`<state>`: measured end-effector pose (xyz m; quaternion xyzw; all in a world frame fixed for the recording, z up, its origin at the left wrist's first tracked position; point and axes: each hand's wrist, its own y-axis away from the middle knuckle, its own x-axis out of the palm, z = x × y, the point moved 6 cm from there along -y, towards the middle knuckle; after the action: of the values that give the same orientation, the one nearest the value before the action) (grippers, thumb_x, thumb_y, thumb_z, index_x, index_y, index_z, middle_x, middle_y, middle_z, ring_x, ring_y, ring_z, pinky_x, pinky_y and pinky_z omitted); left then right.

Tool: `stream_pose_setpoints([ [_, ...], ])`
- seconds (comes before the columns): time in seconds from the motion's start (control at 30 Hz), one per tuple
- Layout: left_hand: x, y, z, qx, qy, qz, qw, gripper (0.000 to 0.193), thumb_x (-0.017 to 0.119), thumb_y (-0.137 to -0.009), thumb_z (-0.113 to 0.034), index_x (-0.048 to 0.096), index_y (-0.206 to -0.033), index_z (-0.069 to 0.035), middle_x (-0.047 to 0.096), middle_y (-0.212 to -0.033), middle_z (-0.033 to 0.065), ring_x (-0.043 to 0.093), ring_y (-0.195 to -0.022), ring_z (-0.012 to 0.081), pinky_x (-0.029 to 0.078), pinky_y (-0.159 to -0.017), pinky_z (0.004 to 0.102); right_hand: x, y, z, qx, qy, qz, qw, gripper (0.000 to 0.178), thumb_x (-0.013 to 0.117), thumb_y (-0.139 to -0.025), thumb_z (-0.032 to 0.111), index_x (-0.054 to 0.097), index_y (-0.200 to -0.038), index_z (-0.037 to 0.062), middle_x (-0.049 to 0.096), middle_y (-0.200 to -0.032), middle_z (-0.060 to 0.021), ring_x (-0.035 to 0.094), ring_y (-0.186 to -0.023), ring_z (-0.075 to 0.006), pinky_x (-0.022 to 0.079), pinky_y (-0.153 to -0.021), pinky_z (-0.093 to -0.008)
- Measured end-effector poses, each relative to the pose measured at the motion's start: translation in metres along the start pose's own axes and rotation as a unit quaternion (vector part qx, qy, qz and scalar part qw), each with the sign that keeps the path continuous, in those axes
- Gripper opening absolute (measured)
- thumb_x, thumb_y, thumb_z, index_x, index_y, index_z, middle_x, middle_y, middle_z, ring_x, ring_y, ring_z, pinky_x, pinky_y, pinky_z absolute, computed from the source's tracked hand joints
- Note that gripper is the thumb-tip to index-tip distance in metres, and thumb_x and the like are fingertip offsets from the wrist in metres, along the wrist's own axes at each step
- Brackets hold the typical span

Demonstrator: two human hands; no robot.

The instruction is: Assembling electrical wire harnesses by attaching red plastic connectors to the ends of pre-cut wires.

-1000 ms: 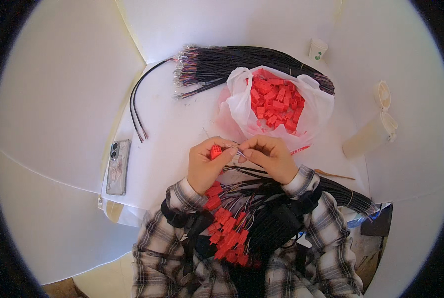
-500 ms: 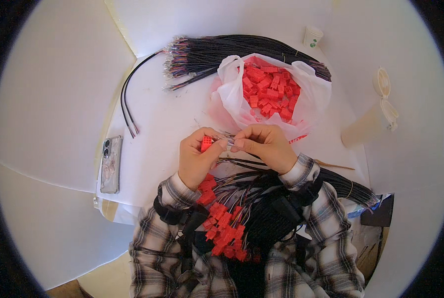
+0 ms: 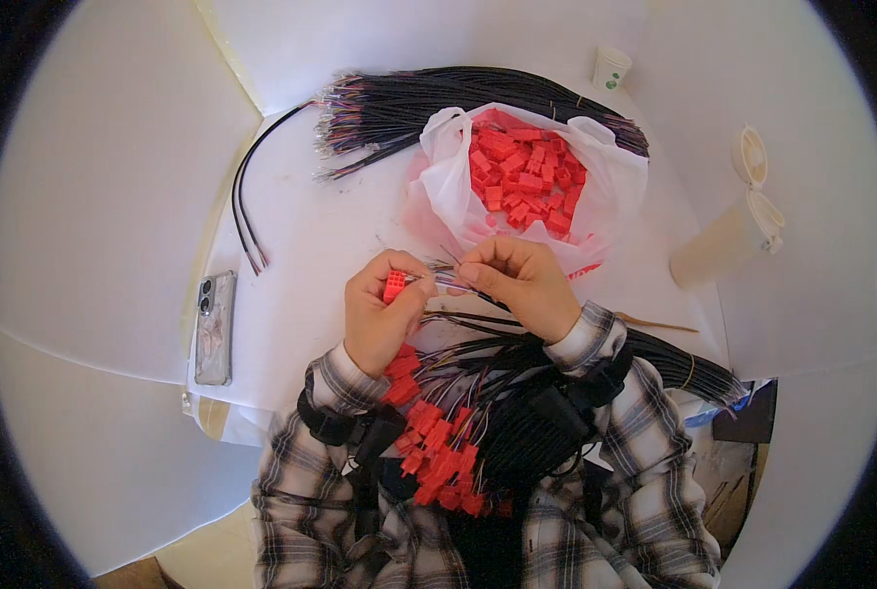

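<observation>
My left hand point(image 3: 384, 309) is closed on a red connector housing point(image 3: 394, 286), whose face of small square holes points toward me. Thin wires run from the housing side across to my right hand point(image 3: 525, 285), which pinches one of them between thumb and forefinger. The wires belong to a black-sleeved cable point(image 3: 487, 295) passing under the right palm. Below both hands lies a bundle of black cables point(image 3: 531, 432), and many of their ends carry red connector housings point(image 3: 443, 456). The wire tips between the fingers are too small to make out.
A white plastic bag point(image 3: 445, 187) of loose red housings stands beyond my hands. Behind it lies another black cable bundle point(image 3: 478, 90). A phone point(image 3: 215, 329) is at the left edge; a lidded beige cup point(image 3: 708, 250) and a paper cup point(image 3: 611, 69) are at the right.
My hands have drawn slightly apart, the left one shifting left with the red housing. The right fingers now pinch a separate thin wire. The whole view has shifted a little.
</observation>
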<state>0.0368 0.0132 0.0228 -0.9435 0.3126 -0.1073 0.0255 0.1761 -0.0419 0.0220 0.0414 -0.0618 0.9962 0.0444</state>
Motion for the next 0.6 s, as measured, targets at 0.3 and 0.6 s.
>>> stream_pose_setpoints([
  [0.3, 0.003, 0.0, -0.01, 0.06, -0.038, 0.018, 0.997, 0.007, 0.056, -0.081, -0.003, 0.058, -0.088, 0.0, 0.059, -0.089, 0.0069, 0.048, -0.054, 0.004, 0.038, -0.044, 0.0165, 0.006, 0.001, 0.002, -0.009, -0.071, 0.007, 0.997, 0.005, 0.057, -0.081, 0.001, 0.057, -0.085, -0.0013, 0.061, -0.079, -0.0041, 0.059, -0.075, -0.0088, 0.046, -0.067, -0.0205],
  [0.6, 0.002, 0.001, -0.008, 0.051, -0.043, 0.007, 0.998, 0.008, 0.059, -0.079, -0.001, 0.06, -0.087, 0.0, 0.06, -0.083, 0.0044, 0.048, -0.051, 0.0036, 0.038, -0.044, 0.0167, 0.009, 0.003, 0.008, -0.042, 0.114, 0.017, 0.992, 0.011, 0.066, -0.073, 0.009, 0.061, -0.08, 0.0028, 0.059, -0.069, 0.003, 0.037, -0.051, -0.0026, 0.031, -0.047, -0.0178],
])
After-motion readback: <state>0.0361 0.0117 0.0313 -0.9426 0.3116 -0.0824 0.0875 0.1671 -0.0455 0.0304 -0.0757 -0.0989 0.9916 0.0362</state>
